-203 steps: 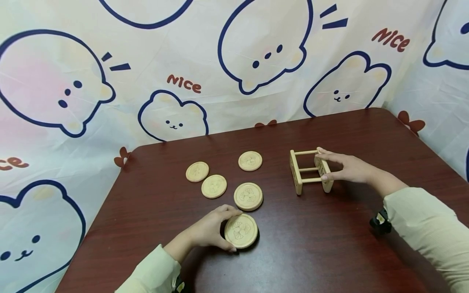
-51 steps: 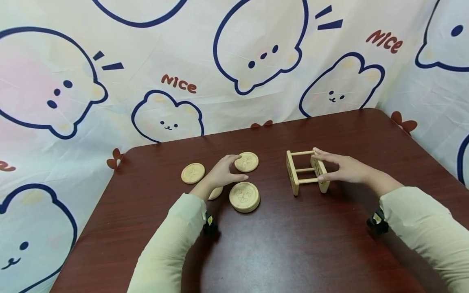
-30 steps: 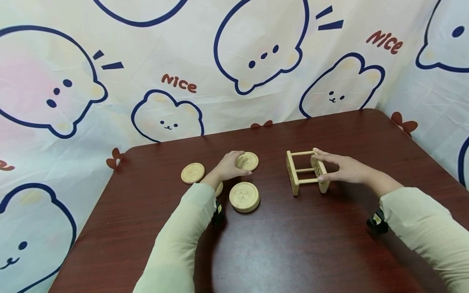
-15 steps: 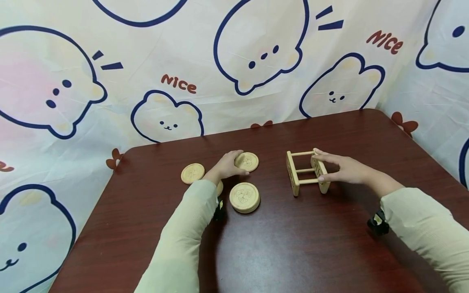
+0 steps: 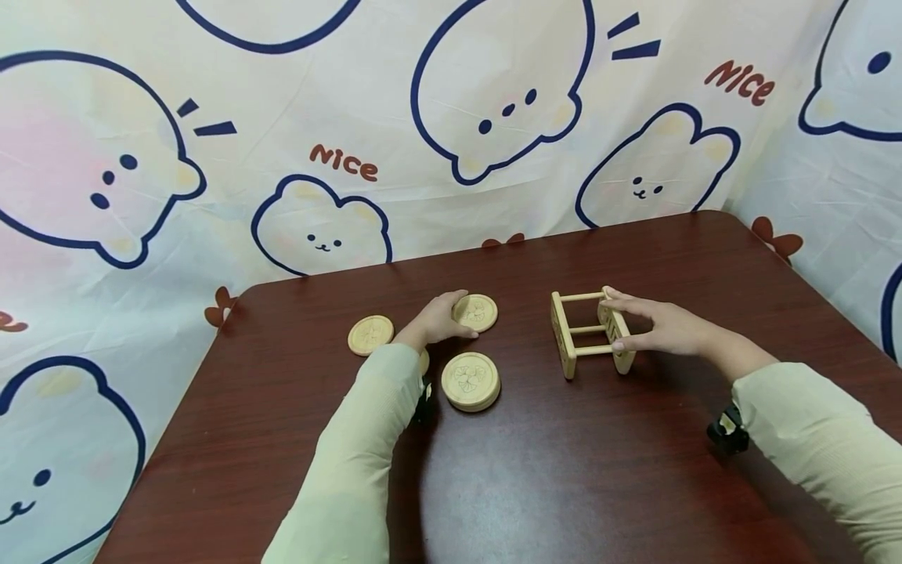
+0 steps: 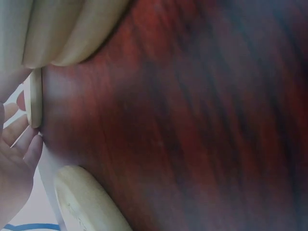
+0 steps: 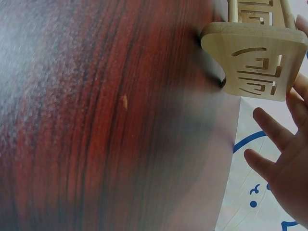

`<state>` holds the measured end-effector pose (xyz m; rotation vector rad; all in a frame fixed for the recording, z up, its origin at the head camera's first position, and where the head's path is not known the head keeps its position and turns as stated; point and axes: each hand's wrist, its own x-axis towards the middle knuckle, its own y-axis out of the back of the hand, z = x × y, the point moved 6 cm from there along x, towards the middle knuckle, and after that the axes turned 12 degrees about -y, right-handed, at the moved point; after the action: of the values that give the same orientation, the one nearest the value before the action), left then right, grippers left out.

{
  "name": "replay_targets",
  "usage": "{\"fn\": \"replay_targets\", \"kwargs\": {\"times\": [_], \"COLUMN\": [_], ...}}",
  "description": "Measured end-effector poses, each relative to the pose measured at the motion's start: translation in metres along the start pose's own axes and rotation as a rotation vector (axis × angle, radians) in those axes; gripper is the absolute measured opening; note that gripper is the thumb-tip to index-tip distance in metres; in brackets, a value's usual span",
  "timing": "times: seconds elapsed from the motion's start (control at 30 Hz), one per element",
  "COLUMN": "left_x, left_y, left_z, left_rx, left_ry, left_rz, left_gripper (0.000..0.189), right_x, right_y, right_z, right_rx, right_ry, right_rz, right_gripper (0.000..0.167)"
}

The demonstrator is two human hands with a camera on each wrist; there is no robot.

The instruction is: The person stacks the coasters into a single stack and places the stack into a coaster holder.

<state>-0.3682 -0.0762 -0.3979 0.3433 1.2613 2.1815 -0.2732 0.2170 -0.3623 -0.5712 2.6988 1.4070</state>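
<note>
My left hand (image 5: 435,319) reaches to a round wooden coaster (image 5: 476,313) at the back, thumb and fingers around its left edge. The coaster has a carved flower pattern and lies flat. In the left wrist view, the fingers meet this coaster (image 6: 35,98) edge-on. My right hand (image 5: 665,325) grips the right panel of a small wooden coaster holder (image 5: 593,329), thumb in front and fingers at the top. Cut-out patterns show on the holder's end panel (image 7: 255,62) in the right wrist view.
A stack of coasters (image 5: 470,381) sits in front of the left hand. Another coaster (image 5: 370,335) lies at the left, and one more (image 5: 423,361) is mostly hidden behind the left sleeve. A printed cloth (image 5: 507,196) hangs behind the dark table (image 5: 535,486).
The left hand has left the front coaster, which now tops the stack, and moved back to the far coaster, closing around its edge. The right hand and holder have stayed put.
</note>
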Motion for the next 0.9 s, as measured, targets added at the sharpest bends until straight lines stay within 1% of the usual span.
{"fn": "replay_targets", "kwargs": {"times": [0.3, 0.6, 0.9], "left_x": [0.0018, 0.0035, 0.0013], "left_y": [-0.0007, -0.0018, 0.0003], "left_z": [0.0036, 0.0002, -0.0003], "left_rx": [0.026, 0.058, 0.074], "left_ry": [-0.006, 0.023, 0.023], "left_rz": [-0.008, -0.018, -0.026], "left_gripper": [0.081, 0.083, 0.085], "right_x": [0.0017, 0.0006, 0.0016], "right_y": [-0.0008, -0.0012, -0.0008], "right_z": [0.0017, 0.0018, 0.0024], "right_rx": [0.006, 0.014, -0.003], "right_ry": [0.0, 0.0, -0.005], "right_rz": [-0.005, -0.008, -0.011], "right_gripper": [0.076, 0.076, 0.074]}}
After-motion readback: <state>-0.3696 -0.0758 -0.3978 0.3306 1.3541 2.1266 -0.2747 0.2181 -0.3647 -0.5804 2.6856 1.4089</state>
